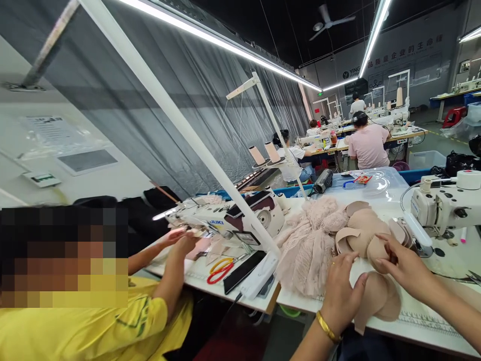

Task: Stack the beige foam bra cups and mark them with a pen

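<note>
My right hand [409, 268] has its thumb and fingers closed on a beige bra cup [376, 252] at the edge of a pile. Left of it, my left hand [341, 288], with a gold bracelet at the wrist, hovers at the table's front side. Its thumb stands apart from the fingers and nothing shows between them. More beige cups [363, 223] lie heaped just beyond both hands. Below the right hand, a separate pair of beige cups [379, 296] rests near the table edge. A bunch of beige lace fabric [310, 240] spreads to the left of the pile.
A white sewing machine [443, 205] stands at right, and a JUKI machine [225, 215] at left. A co-worker in a yellow shirt [150, 316] handles fabric there, beside red-and-yellow scissors [220, 271]. A slanted white pole [180, 120] crosses the view. A clear plastic lid [370, 183] lies behind the cups.
</note>
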The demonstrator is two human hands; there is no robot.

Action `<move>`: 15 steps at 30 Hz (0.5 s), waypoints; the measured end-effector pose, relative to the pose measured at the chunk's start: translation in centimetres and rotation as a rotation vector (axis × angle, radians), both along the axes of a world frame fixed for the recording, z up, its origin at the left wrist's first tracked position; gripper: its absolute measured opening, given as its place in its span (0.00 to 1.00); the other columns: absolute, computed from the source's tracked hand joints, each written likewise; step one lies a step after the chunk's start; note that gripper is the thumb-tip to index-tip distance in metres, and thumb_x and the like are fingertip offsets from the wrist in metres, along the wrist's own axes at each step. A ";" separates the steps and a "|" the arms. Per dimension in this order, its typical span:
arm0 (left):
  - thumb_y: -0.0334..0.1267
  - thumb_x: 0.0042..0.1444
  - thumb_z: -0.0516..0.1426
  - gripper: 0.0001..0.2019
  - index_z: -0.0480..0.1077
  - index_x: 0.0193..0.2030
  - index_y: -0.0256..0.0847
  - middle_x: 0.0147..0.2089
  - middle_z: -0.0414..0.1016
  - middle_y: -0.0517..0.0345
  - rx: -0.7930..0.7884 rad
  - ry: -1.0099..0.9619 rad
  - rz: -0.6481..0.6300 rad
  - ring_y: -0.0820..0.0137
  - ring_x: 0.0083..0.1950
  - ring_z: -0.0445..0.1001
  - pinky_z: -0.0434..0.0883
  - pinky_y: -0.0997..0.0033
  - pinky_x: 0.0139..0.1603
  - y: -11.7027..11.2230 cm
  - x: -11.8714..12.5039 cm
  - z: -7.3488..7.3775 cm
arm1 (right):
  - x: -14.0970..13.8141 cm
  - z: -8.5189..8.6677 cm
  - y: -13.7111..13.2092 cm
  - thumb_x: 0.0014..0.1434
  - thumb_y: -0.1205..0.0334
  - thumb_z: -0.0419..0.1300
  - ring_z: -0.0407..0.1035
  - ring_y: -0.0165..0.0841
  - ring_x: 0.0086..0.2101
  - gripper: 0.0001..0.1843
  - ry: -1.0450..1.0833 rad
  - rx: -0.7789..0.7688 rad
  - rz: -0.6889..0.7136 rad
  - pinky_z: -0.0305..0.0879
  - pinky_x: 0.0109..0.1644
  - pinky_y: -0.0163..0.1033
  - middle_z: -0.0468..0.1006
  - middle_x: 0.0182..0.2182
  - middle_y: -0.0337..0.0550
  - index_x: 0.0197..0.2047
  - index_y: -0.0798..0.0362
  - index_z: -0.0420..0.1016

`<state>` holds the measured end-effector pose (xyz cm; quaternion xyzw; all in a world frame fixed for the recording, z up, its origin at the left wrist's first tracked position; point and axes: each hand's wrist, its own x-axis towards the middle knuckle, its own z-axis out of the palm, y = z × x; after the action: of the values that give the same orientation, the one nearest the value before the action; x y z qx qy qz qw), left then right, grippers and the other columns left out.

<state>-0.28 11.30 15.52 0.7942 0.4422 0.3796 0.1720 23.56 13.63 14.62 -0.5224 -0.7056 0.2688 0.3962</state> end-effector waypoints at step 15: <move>0.37 0.51 0.64 0.13 0.81 0.43 0.40 0.40 0.76 0.57 -0.725 -0.181 -0.551 0.66 0.39 0.69 0.64 0.69 0.40 -1.9 2.3 4.9 | 5.1 0.1 -10.9 0.76 0.41 0.60 0.68 0.49 0.68 0.28 -0.043 -0.097 0.137 0.68 0.72 0.57 0.74 0.69 0.45 0.76 0.29 0.66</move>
<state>2.04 9.40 20.44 0.7343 0.3021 0.2084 0.5711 28.69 2.76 14.68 -0.4971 -0.7341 0.3179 0.3361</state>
